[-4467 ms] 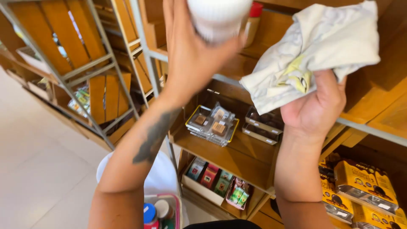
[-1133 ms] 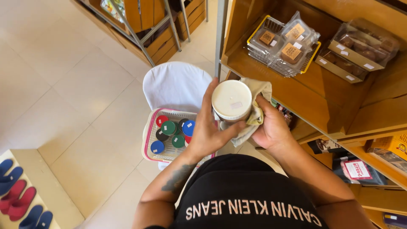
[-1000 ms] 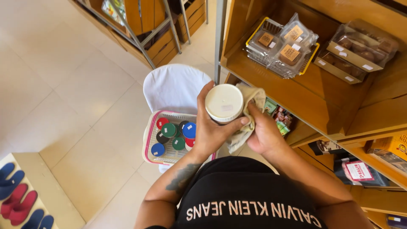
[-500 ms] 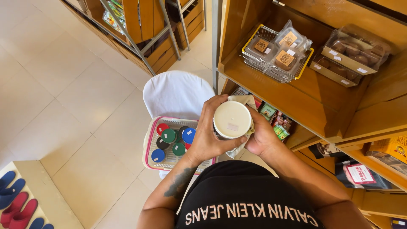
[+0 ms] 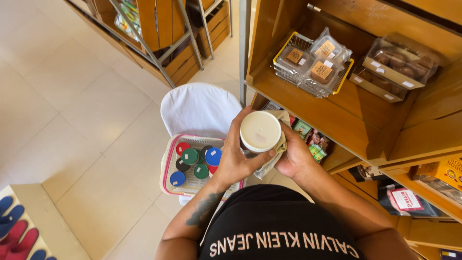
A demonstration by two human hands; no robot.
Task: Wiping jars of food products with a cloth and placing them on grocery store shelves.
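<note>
Our left hand [image 5: 236, 161] wraps around a white-lidded jar [image 5: 260, 132] held at chest height, steadying it, while our right hand [image 5: 294, 156] presses a pale cloth [image 5: 276, 144] against its side, seemingly for wiping. At nine o'clock of the jar, a pink-rimmed basket [image 5: 168, 168] holds jars with red, green and blue lids. At one o'clock, wrapped cakes with square tan labels fill a yellow-rimmed wire basket [image 5: 284, 44].

Black shirt, tattooed left forearm

White-lidded jar [image 5: 260, 131] upright, pale cloth [image 5: 272, 159] pressed against side.
</note>
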